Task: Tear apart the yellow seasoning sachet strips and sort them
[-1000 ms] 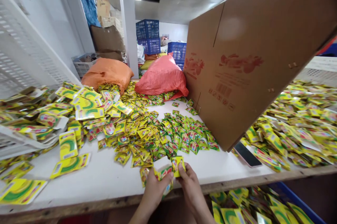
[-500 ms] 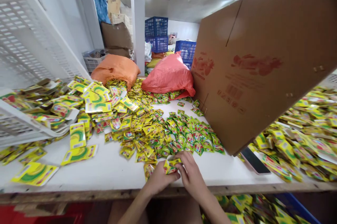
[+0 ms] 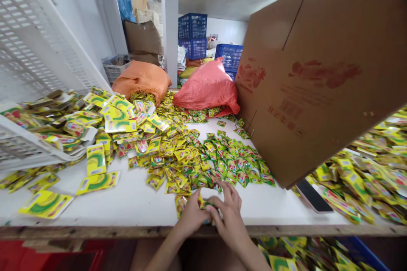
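Near the front edge of the white table (image 3: 127, 209), my left hand (image 3: 190, 216) is closed around a small yellow-and-green packet (image 3: 201, 199) with a pale open flap. My right hand (image 3: 229, 213) touches the packet's right side, thumb and fingers bent against it, one finger stretched forward. Part of the packet is hidden by my fingers. Just beyond my hands lies a spread of green sachets (image 3: 230, 165), with a heap of yellow sachets (image 3: 181, 156) to its left. One sachet (image 3: 180, 205) lies beside my left hand.
A white crate (image 3: 73, 156) spills yellow flat packets (image 3: 96, 159) at left. Orange (image 3: 143, 78) and red sacks (image 3: 208, 88) stand behind the sachets. A large cardboard box (image 3: 305, 93) leans at right, beside a phone (image 3: 314, 196) and more packets (image 3: 352, 182). Blue crates (image 3: 192, 35) are stacked behind.
My right hand's fingers have spread further forward over the packet, and its pale flap shows more. The view has shifted slightly, moving the scene a little to the right.
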Demonstrator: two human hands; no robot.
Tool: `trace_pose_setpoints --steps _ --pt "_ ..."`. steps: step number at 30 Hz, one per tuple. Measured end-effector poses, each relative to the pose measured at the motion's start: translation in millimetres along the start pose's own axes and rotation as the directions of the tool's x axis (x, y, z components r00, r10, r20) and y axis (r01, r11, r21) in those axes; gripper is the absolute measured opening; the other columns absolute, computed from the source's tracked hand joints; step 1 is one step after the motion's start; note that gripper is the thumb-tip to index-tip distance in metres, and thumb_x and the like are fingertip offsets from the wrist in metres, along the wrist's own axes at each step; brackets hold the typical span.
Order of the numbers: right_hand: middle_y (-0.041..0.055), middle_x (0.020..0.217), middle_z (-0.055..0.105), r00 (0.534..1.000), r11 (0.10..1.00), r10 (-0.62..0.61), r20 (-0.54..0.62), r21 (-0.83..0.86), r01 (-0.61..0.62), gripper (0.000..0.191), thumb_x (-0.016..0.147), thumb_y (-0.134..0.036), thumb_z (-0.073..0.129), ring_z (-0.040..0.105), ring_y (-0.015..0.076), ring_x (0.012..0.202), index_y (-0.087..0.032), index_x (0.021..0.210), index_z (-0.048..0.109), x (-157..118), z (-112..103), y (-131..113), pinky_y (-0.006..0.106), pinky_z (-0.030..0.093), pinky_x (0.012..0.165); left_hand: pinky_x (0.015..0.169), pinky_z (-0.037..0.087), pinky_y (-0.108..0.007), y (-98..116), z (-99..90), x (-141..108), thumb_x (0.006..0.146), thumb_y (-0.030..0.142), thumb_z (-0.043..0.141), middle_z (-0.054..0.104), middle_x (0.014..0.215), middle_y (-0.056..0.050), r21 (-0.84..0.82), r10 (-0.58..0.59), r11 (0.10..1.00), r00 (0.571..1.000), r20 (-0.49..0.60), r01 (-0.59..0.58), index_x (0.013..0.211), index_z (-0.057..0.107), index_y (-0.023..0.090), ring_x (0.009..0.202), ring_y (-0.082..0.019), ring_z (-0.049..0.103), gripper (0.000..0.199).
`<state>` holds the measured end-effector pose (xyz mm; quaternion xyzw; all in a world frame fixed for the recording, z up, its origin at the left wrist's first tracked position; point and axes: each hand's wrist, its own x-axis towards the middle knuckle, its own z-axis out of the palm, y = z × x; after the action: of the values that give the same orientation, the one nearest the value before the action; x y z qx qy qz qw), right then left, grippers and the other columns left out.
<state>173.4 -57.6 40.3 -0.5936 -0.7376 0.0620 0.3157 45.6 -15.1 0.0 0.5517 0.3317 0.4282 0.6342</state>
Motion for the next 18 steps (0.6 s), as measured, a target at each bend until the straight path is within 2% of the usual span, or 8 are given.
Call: trace_pose_setpoints --steps 2,4,7,9,11,12,14,18 --pt "0.0054 0.128 0.041 1.0 0.996 0.016 0.025 0.083 -0.018 0.009 0.082 -0.027 0.051 0.03 0.0317 0.119 -0.026 0.083 0.06 -4 3 2 0.053 0.028 0.092 0.076 0.043 -0.026 -1 -4.3 -3 0.062 0.012 0.064 0.063 0.091 -0.004 -0.044 -0.018 0.999 1.0 -0.007 0.018 0.109 0.048 0.017 0.084 -0.018 0.057 0.049" --pt "0.0076 0.114 0.051 0.997 0.965 0.08 0.017 0.248 -0.082 0.012 0.083 -0.028 0.049 0.042 0.0262 0.11 -0.025 0.093 0.056 -9 9 6 0.045 0.034 0.09 0.071 0.043 -0.024 0 -7.6 -6 0.066 0.015 0.064 0.062 0.088 -0.002 -0.086 -0.043 0.995 0.999 0.022 0.045 0.111 0.042 0.019 0.08 -0.016 0.057 0.05" --pt "0.0059 0.094 0.057 0.97 0.849 0.238 -0.053 0.496 -0.182 0.02 0.082 -0.03 0.051 0.053 0.02 0.093 -0.021 0.1 0.049 -17 26 16 0.033 0.043 0.082 0.068 0.043 -0.024 2 -8.5 -9 0.068 0.016 0.064 0.061 0.082 0.0 -0.095 -0.041 0.995 0.998 0.046 0.045 0.112 0.037 0.021 0.076 -0.015 0.058 0.052" --pt "0.0042 0.09 0.057 0.935 0.784 0.334 -0.114 0.585 -0.209 0.022 0.081 -0.031 0.054 0.055 0.0181 0.088 -0.02 0.098 0.048 -22 39 21 0.029 0.044 0.079 0.071 0.044 -0.026 1 -7.4 -11 0.07 0.017 0.063 0.061 0.086 -0.001 -0.052 -0.002 0.999 1.0 -0.008 0.002 0.114 0.032 0.022 0.079 -0.015 0.058 0.054" --pt "0.0033 0.088 0.058 0.909 0.761 0.385 -0.162 0.613 -0.213 0.021 0.08 -0.031 0.055 0.056 0.0172 0.084 -0.019 0.097 0.049 -24 47 24 0.028 0.045 0.076 0.078 0.043 -0.029 -2 -7.4 -13 0.073 0.019 0.06 0.059 0.095 -0.004 0.019 0.05 0.999 0.994 -0.098 -0.048 0.114 0.03 0.023 0.086 -0.017 0.058 0.051" --pt "0.0034 0.087 0.059 0.908 0.763 0.385 -0.165 0.61 -0.213 0.02 0.08 -0.031 0.054 0.056 0.0172 0.083 -0.019 0.096 0.051 -24 49 25 0.028 0.045 0.075 0.08 0.043 -0.029 -3 -8.6 -14 0.075 0.02 0.059 0.058 0.099 -0.005 0.062 0.073 0.996 0.989 -0.126 -0.065 0.113 0.033 0.022 0.089 -0.017 0.058 0.046" --pt "0.0046 0.089 0.061 0.933 0.791 0.336 -0.13 0.577 -0.205 0.018 0.082 -0.031 0.052 0.056 0.0181 0.084 -0.019 0.095 0.055 -21 48 24 0.029 0.045 0.077 0.079 0.043 -0.028 -4 -13.1 -15 0.077 0.022 0.056 0.058 0.097 -0.005 0.138 0.083 0.988 0.992 -0.092 -0.07 0.104 0.044 0.02 0.088 -0.017 0.058 0.029" --pt "0.006 0.094 0.063 0.988 0.847 0.152 0.002 0.515 -0.131 0.022 0.087 -0.028 0.044 0.056 0.0198 0.093 -0.021 0.096 0.062 -8 32 21 0.031 0.043 0.083 0.065 0.043 -0.023 -1 -24.6 -14 0.077 0.022 0.055 0.058 0.072 0.0 0.188 0.041 0.981 0.999 0.034 -0.046 0.084 0.053 0.017 0.072 -0.016 0.057 0.009"
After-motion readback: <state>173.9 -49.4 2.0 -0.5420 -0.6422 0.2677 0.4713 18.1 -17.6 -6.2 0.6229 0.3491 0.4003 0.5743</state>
